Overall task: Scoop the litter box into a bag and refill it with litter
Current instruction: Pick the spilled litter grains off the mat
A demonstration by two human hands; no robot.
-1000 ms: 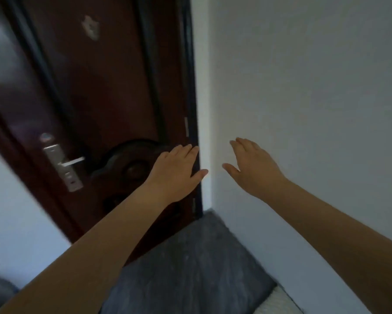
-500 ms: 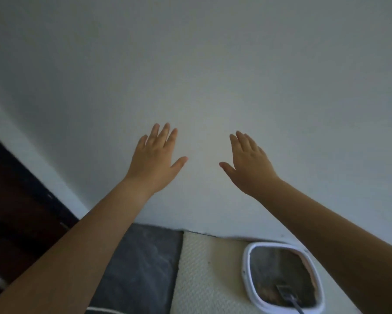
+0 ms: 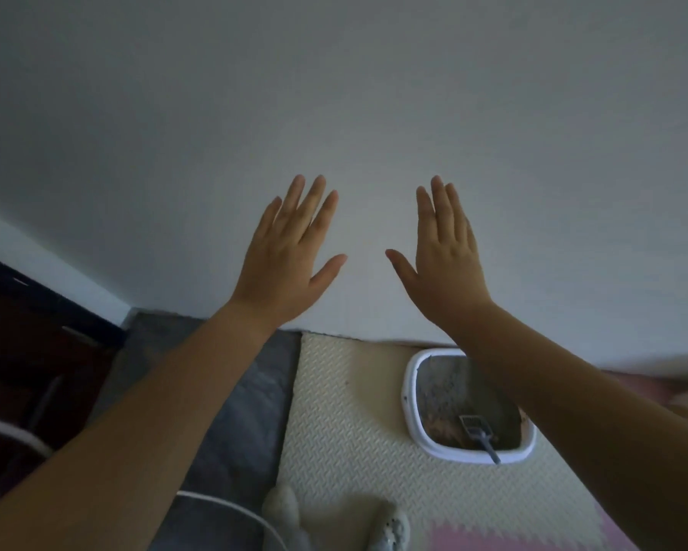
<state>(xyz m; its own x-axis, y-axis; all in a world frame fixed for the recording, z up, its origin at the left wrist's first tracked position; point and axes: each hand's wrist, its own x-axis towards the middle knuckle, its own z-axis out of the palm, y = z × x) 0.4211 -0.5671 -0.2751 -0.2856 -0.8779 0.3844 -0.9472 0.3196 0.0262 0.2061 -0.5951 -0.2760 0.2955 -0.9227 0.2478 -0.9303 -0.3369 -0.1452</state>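
Task's barely starting, by my read: nothing's being scooped yet. Left hand (image 3: 290, 252) & right hand (image 3: 443, 256) are hovering mid-frame in front of the wall (image 3: 334, 93), each grip spread wide, fingers straight, holding nothing. Litter box (image 3: 410, 391) is sitting lower right on the cream mat (image 3: 342, 411), partly behind the right forearm, w/ the scoop (image 3: 478, 433) resting inside, handle over the near rim. Next move is calling for a reach down to that handle; no bag is showing.
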